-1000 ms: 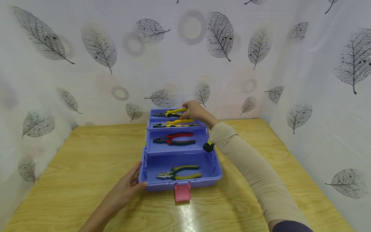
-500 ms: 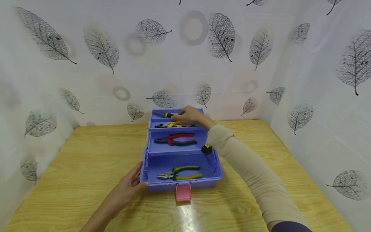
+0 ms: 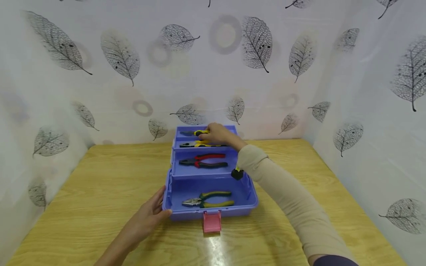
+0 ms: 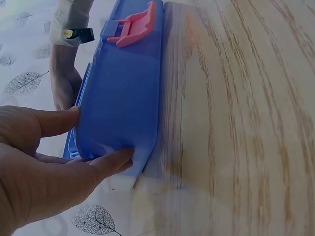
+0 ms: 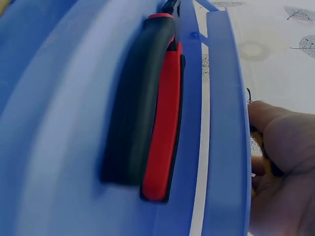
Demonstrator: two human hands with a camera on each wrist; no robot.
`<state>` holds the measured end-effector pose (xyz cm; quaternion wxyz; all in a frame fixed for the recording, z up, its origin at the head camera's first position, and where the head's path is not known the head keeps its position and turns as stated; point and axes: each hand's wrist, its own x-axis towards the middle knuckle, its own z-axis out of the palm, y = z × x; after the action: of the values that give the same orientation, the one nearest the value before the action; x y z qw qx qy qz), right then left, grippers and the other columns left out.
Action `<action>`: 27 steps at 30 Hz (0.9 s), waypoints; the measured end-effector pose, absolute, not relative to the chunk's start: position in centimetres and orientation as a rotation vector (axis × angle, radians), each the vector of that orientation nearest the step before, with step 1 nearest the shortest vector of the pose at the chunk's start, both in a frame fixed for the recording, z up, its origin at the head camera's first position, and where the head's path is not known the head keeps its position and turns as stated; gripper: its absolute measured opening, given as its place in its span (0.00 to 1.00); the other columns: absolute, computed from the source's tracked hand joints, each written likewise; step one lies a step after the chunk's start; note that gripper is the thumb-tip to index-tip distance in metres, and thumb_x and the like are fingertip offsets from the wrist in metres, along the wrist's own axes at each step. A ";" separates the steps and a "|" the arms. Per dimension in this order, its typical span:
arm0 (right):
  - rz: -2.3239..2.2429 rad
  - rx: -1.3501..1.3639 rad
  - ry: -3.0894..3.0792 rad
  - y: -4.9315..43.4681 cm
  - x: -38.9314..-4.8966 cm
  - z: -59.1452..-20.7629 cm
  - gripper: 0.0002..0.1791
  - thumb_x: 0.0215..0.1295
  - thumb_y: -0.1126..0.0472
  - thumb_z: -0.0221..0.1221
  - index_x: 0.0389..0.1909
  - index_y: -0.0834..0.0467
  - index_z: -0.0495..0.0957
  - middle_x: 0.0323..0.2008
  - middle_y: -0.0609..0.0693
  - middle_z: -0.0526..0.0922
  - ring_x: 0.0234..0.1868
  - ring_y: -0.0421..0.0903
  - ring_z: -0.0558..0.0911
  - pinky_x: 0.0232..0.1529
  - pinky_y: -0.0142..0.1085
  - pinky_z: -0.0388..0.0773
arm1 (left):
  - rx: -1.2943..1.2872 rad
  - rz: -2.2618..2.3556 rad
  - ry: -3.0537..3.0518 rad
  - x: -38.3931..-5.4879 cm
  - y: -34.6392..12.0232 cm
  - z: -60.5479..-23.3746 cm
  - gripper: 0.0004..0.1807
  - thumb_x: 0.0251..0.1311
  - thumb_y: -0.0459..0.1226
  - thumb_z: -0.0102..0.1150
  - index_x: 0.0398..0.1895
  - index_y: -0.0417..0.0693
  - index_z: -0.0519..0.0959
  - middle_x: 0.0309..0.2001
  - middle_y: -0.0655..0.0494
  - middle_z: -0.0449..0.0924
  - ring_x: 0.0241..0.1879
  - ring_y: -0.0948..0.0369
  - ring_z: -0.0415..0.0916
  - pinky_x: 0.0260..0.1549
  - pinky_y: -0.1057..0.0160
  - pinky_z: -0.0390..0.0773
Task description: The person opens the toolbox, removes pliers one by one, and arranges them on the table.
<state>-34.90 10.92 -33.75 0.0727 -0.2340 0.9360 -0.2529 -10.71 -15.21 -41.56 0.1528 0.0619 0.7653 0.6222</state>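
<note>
A blue-purple toolbox (image 3: 233, 211) stands unfolded on the table, its stepped trays rising at the back. My left hand (image 3: 144, 218) grips its front left corner; in the left wrist view the thumb presses the rim of the toolbox (image 4: 120, 93) and the fingers lie along the outer wall. Over the rearmost tray, my right hand (image 3: 217, 133) holds yellow-and-black long-nose pliers (image 3: 199, 133) by the handles, nose pointing left. Those handles are mostly hidden by the hand. Just in front lie other yellow-and-black pliers (image 3: 189, 145), partly covered by the same hand.
Red-and-black pliers (image 3: 203, 162) rest in the middle tray. Green-and-yellow pliers (image 3: 208, 199) lie in the bottom compartment. A pink latch (image 3: 212, 222) hangs off the front of the box. A leaf-patterned curtain (image 3: 199, 74) surrounds the wooden table (image 3: 110, 177).
The right hand has closed the spread handles of the long-nose pliers together and shifted slightly within the rear tray. The left hand keeps its grip on the toolbox corner.
</note>
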 end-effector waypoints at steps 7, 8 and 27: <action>-0.902 -0.753 2.910 12.7 -33.1 -31.8 0.22 0.78 0.49 0.55 0.55 0.66 0.75 0.38 0.54 0.77 0.32 0.47 0.72 0.33 0.36 0.69 | 0.188 1.758 2.208 -10.7 -15.0 -41.8 0.45 0.73 0.30 0.56 0.83 0.36 0.41 0.79 0.33 0.47 0.75 0.37 0.56 0.70 0.46 0.64; -0.942 -0.757 2.905 13.1 -32.8 -31.5 0.24 0.80 0.49 0.53 0.59 0.66 0.73 0.39 0.54 0.77 0.32 0.47 0.72 0.32 0.37 0.69 | 0.191 1.752 2.213 -10.7 -15.0 -41.8 0.45 0.73 0.30 0.57 0.83 0.36 0.41 0.79 0.33 0.47 0.75 0.37 0.56 0.70 0.46 0.64; -1.767 -0.354 2.734 24.4 -24.9 -25.0 0.19 0.82 0.50 0.49 0.49 0.65 0.73 0.35 0.52 0.73 0.32 0.46 0.70 0.31 0.31 0.71 | 0.198 1.632 2.263 -11.1 -15.2 -41.4 0.46 0.74 0.32 0.56 0.83 0.37 0.37 0.80 0.33 0.45 0.74 0.36 0.56 0.69 0.45 0.63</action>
<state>-24.86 24.40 -24.98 -0.0665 -0.1078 0.8332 -0.5383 -11.07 -15.18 -41.41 0.1712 0.0697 0.7971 0.5748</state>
